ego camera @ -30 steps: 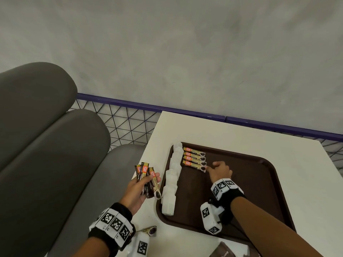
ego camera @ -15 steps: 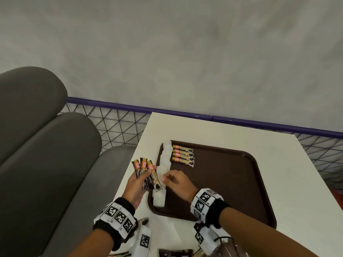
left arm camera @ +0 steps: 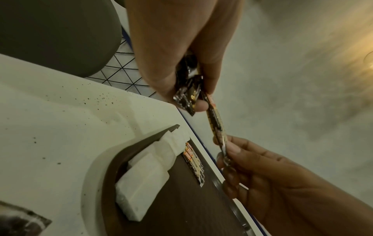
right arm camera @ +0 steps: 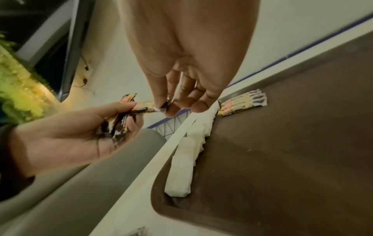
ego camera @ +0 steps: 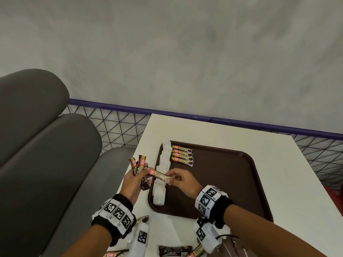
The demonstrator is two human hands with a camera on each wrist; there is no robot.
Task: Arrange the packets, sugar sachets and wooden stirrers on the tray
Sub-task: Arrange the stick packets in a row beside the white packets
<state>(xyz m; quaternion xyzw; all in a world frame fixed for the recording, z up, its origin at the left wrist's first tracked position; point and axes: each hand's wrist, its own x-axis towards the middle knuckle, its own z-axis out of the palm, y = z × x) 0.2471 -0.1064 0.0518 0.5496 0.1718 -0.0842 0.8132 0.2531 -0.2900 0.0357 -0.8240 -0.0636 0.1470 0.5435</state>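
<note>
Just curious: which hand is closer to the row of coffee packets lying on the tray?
Right. The right hand hovers over the tray, just short of the row; the left hand is off the tray's left edge.

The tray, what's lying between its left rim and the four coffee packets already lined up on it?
A column of white sugar sachets runs along the left rim of the tray, directly beside the row of coffee packets. The head view shows it best.

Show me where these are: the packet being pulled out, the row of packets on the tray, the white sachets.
pulled packet (ego camera: pixel 158 174), head view, printed middle
packet row (ego camera: pixel 182 158), head view, centre
white sachets (ego camera: pixel 161 190), head view, nearer part
</note>
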